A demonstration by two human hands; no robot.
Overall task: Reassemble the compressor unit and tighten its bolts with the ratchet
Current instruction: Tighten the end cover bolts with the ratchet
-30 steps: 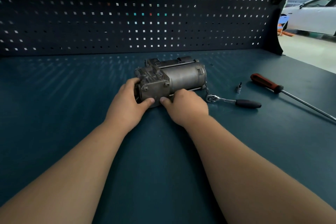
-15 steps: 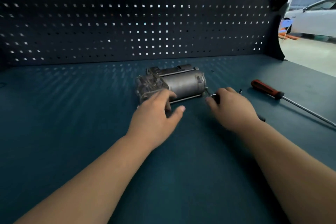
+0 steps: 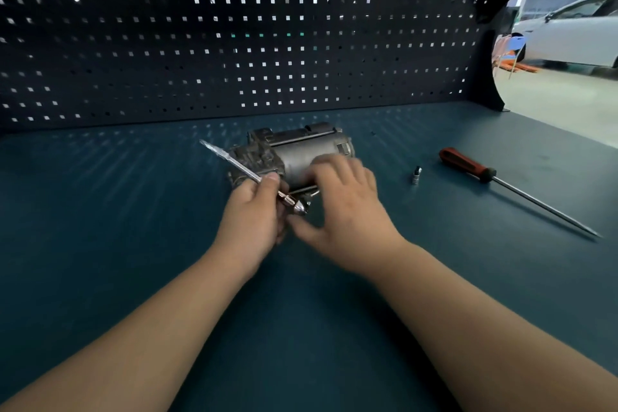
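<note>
The grey metal compressor unit [image 3: 301, 150] lies on its side in the middle of the dark teal bench [image 3: 133, 211]. My left hand [image 3: 254, 211] is just in front of its left end and pinches the ratchet [image 3: 240, 170] between thumb and fingers. The chrome shaft slants up and to the left across the compressor's end block, blurred by motion; its dark lower end pokes out beside my thumb. My right hand [image 3: 344, 204] is spread over the compressor's cylinder with fingers extended, thumb near the ratchet's lower end. It hides the front of the cylinder.
A small socket bit [image 3: 416, 174] stands to the right of the compressor. Further right lies a long screwdriver [image 3: 468, 165] with a red and black handle, shaft pointing right. A dark pegboard wall [image 3: 234, 43] closes the back. The bench's right edge opens onto a workshop floor.
The ratchet has left the bench to the right of the compressor and is now in my left hand. My right hand has moved from the ratchet's spot back over the cylinder.
</note>
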